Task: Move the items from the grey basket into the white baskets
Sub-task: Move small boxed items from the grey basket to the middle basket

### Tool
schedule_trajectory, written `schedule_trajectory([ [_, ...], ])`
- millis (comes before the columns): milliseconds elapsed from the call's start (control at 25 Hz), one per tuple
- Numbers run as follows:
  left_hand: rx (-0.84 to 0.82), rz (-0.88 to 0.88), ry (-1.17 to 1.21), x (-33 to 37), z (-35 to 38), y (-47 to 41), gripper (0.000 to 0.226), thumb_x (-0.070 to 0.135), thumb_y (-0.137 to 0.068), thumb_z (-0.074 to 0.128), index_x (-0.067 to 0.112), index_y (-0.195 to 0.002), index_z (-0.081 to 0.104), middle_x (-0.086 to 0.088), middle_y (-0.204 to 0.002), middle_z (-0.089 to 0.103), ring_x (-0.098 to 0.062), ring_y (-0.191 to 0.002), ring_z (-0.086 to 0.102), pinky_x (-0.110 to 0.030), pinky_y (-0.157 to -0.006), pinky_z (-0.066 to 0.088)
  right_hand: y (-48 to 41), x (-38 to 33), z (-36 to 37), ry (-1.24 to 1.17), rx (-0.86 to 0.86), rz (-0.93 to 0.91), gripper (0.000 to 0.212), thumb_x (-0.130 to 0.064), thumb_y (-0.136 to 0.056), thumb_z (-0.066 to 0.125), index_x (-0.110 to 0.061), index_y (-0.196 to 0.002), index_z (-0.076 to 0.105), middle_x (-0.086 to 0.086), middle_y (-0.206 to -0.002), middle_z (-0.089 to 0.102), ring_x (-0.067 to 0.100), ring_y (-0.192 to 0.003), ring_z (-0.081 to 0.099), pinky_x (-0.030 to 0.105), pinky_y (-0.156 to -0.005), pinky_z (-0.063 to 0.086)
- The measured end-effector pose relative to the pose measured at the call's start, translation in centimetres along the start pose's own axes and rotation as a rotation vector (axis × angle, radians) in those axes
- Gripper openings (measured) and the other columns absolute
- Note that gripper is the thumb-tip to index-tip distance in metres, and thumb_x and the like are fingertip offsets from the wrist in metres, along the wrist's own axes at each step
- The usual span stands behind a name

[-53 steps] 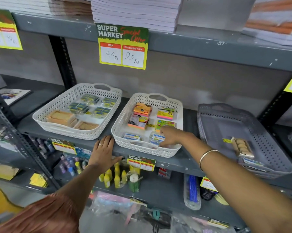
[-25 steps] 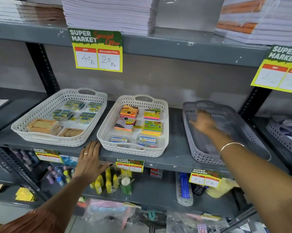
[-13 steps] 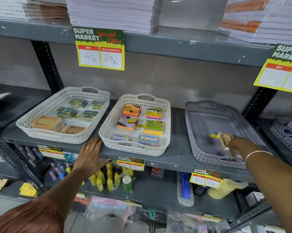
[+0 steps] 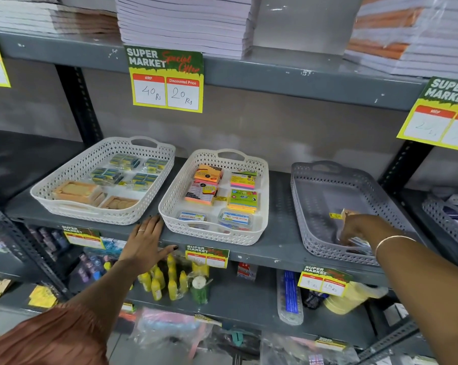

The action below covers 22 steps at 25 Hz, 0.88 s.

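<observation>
Looking at the big stuff first, a grey metal shelf (image 4: 275,248) ran across the whole view, with stacks of notebooks (image 4: 185,22) on the level above and a yellow price tag (image 4: 166,79) reading 40 and 20 hanging from that upper edge. Three baskets sat side by side on the middle level. The left white basket (image 4: 64,177) had small blue-and-yellow packs at the back and tan wooden-looking packs at the front. The middle white basket (image 4: 262,180) held bright sticky-note pads in orange, pink and green, plus two little clear boxes with blue labels near the front. The grey basket (image 4: 328,175) was on the right, mostly bare at the back.

The right hand (image 4: 359,227) was down inside the grey basket near its front right corner. A tan pack (image 4: 347,212) stuck up just above the knuckles, touching the hand, and a small flat blue-and-white item (image 4: 359,242) lay right under the fingers by the front wall. Honestly couldn't tell whether the fingers were clamped on either one or just resting there, the hand blocked it. A little yellow sticker (image 4: 334,215) lay on the basket floor just left of the pack.

The left hand (image 4: 146,243) lay flat and spread on the shelf's front edge, between the two white baskets, holding nothing, thumb out toward a small price label (image 4: 207,256)
</observation>
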<state>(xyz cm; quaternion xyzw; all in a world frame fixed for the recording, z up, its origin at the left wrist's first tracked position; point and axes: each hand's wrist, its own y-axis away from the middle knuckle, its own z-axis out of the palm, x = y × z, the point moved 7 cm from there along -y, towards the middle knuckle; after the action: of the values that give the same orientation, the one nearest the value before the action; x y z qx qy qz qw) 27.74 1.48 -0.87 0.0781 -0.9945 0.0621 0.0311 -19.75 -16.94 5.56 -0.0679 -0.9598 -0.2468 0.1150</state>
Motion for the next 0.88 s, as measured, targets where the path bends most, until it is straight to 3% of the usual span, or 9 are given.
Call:
schedule_trajectory([
  [120,-0.002,-0.003,-0.006,-0.1,0.1,0.0,0.091,0.069,-0.076,0.029,0.000,-0.134,0.040,-0.020,-0.138,0.045,-0.036,-0.127,0.042,-0.050,-0.104,0.035,1.5,-1.2,-2.2,-0.021,0.110,0.012,0.053,-0.037,-0.066,0.066,-0.011,-0.112,0.061,0.009,-0.114,0.064,0.027,-0.102,0.064,0.032,-0.089,0.053],
  [240,0.021,-0.003,-0.003,0.0,0.0,0.1,0.081,0.058,-0.084,0.049,0.002,-0.139,0.030,-0.018,-0.146,0.034,-0.033,-0.135,0.031,-0.047,-0.111,0.025,2.7,-3.5,-5.8,-0.204,0.337,0.004,0.054,-0.045,-0.081,0.050,-0.011,-0.122,0.057,0.013,-0.126,0.061,0.031,-0.111,0.061,0.037,-0.093,0.051],
  [360,0.014,-0.009,-0.021,0.0,0.0,0.2,0.082,0.062,-0.085,0.039,0.005,-0.142,0.025,-0.015,-0.149,0.029,-0.030,-0.138,0.025,-0.044,-0.113,0.020,5.7,-8.0,-10.0,-0.325,0.584,-0.115,0.060,-0.048,-0.085,0.042,-0.011,-0.132,0.046,0.019,-0.135,0.052,0.036,-0.125,0.049,0.038,-0.094,0.045],
  [440,0.025,-0.019,-0.011,-0.2,-0.1,0.4,0.086,0.067,-0.083,0.031,0.004,-0.141,0.028,-0.016,-0.148,0.032,-0.031,-0.136,0.028,-0.045,-0.112,0.022,8.4,-12.6,-12.0,-0.327,0.692,-0.287,0.056,-0.049,-0.087,0.047,-0.008,-0.125,0.046,0.020,-0.125,0.058,0.036,-0.116,0.053,0.035,-0.083,0.044],
  [600,0.022,-0.009,0.017,0.1,0.0,0.2,0.082,0.061,-0.085,0.042,0.004,-0.142,0.025,-0.015,-0.149,0.029,-0.030,-0.138,0.024,-0.045,-0.113,0.019,13.1,-22.3,-11.8,-0.393,0.610,-0.646,0.055,-0.051,-0.085,0.055,-0.007,-0.119,0.048,0.017,-0.117,0.061,0.034,-0.105,0.057,0.033,-0.072,0.042],
  [760,-0.005,-0.016,0.032,-0.1,0.2,0.2,0.093,0.070,-0.075,0.020,0.002,-0.137,0.035,-0.018,-0.143,0.040,-0.034,-0.132,0.035,-0.049,-0.108,0.028,15.9,-29.4,-9.1,-0.329,0.500,-0.823,0.053,-0.044,-0.085,0.060,-0.005,-0.119,0.052,0.017,-0.124,0.058,0.034,-0.118,0.049,0.036,-0.086,0.045],
  [880,0.002,-0.022,0.050,-0.1,0.1,0.2,0.092,0.068,-0.075,0.020,0.001,-0.135,0.037,-0.020,-0.142,0.041,-0.034,-0.132,0.035,-0.048,-0.108,0.028,15.8,-32.1,-7.1,-0.274,0.436,-0.851,0.052,-0.039,-0.084,0.062,-0.004,-0.121,0.052,0.017,-0.129,0.056,0.034,-0.121,0.047,0.036,-0.090,0.044],
])
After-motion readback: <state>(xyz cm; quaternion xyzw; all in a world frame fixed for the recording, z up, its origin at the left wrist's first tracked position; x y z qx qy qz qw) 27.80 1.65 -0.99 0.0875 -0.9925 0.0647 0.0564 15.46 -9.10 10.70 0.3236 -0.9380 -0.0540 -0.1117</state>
